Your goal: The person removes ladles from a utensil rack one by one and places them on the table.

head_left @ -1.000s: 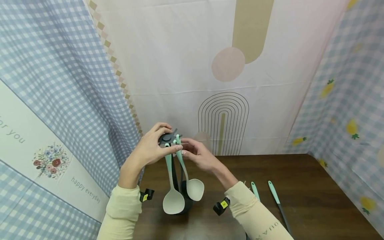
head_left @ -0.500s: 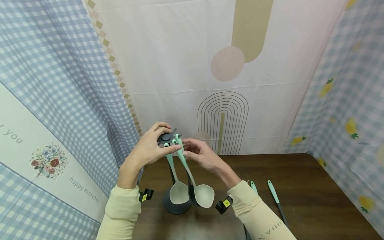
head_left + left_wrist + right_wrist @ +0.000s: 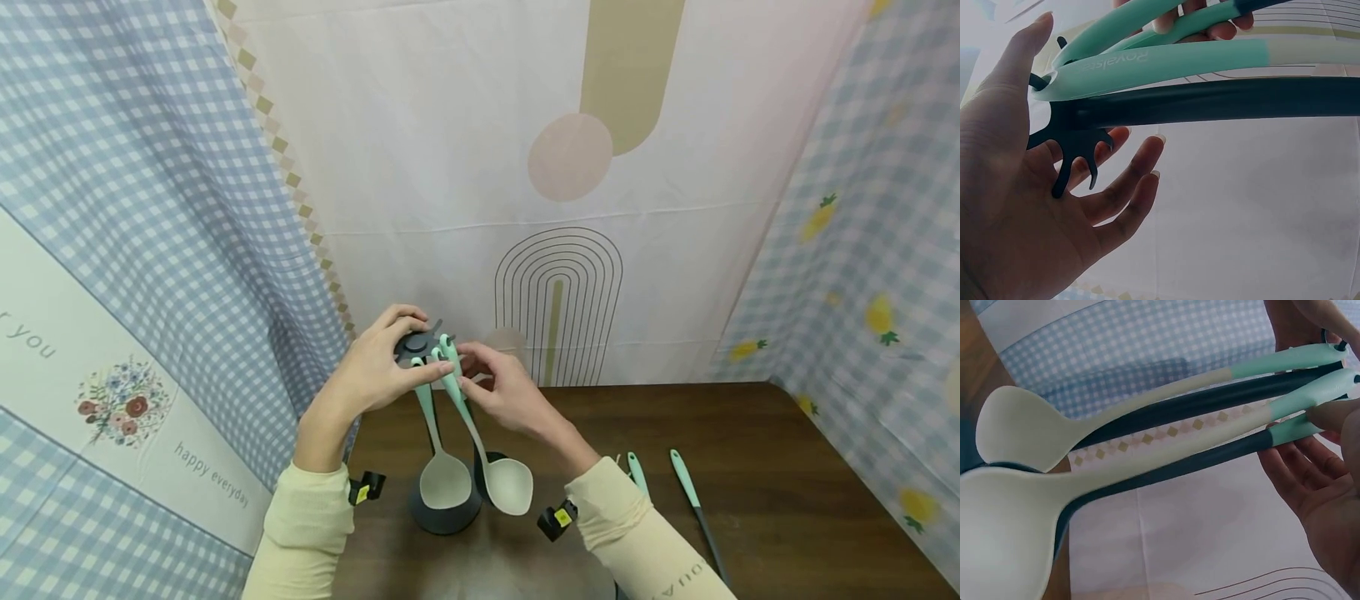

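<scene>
My left hand (image 3: 367, 367) grips the dark hooked top (image 3: 415, 342) of an upright utensil rack, thumb in front and fingers behind. The rack's dark round base (image 3: 446, 523) stands on the table. Two cream utensils with mint handles hang from its hooks: one spoon-shaped (image 3: 446, 482), the other a ladle (image 3: 510, 486) further right. Behind the cream ladle is a dark ladle (image 3: 1222, 454), its bowl mostly covered. My right hand (image 3: 506, 387) pinches the dark ladle's mint handle near the top. Its hook end is hidden by fingers in the right wrist view.
On the brown wooden table (image 3: 787, 483), a dark utensil with a mint handle (image 3: 682, 471) lies at right. Another mint handle (image 3: 637, 475) is partly covered by my right sleeve (image 3: 637, 533). Printed cloth (image 3: 420, 167) hangs behind, with checked curtains (image 3: 165, 167) at the sides.
The hanging utensils have swung to the right, and the rack's base has come into fuller view. My left hand stays on the top; my right hand has shifted only slightly.
</scene>
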The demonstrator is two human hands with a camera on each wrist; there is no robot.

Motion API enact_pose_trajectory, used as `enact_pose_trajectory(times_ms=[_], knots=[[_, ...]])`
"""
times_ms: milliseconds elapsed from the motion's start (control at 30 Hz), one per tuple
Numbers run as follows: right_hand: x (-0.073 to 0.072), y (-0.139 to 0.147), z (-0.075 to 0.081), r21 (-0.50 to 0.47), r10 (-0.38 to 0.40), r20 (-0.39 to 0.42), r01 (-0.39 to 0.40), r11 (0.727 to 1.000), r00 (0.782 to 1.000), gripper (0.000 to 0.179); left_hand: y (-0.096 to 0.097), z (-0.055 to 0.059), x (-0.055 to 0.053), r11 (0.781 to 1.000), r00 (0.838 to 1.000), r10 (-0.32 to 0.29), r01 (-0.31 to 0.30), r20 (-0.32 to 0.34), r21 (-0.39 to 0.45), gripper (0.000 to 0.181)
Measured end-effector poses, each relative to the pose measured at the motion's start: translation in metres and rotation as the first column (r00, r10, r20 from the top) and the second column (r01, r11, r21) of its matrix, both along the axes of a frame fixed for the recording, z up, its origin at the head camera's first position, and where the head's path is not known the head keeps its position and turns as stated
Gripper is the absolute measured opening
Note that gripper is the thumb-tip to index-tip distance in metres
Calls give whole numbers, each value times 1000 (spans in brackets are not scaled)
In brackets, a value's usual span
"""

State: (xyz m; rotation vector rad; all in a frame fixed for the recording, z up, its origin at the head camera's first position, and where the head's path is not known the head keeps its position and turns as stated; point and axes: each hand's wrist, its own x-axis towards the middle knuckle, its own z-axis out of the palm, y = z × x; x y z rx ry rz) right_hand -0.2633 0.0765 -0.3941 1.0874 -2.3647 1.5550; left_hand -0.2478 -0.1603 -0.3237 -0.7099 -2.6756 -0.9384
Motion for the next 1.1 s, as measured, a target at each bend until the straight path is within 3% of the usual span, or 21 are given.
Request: enact_pose_trajectory(times_ms=[200,400,733,1100], knots=[[2,-3,5,83,-51,-128,62,995,990,47,-1,0,0,1000,1000,1,-1,3,-3,68],[1,-1,12,142,-42,-154,64,988,987,43,-1,1,2,1000,1000,1,-1,2,-1,67],[0,-2,17,166,-54,-139,78,983,989,38,-1,-1,1,1000,1000,-2,2,0,-6,69],[0,-4,14,67,-71,-65,76,995,995,38,-1,0,1,1000,1000,2,-2,-7,-18,69]])
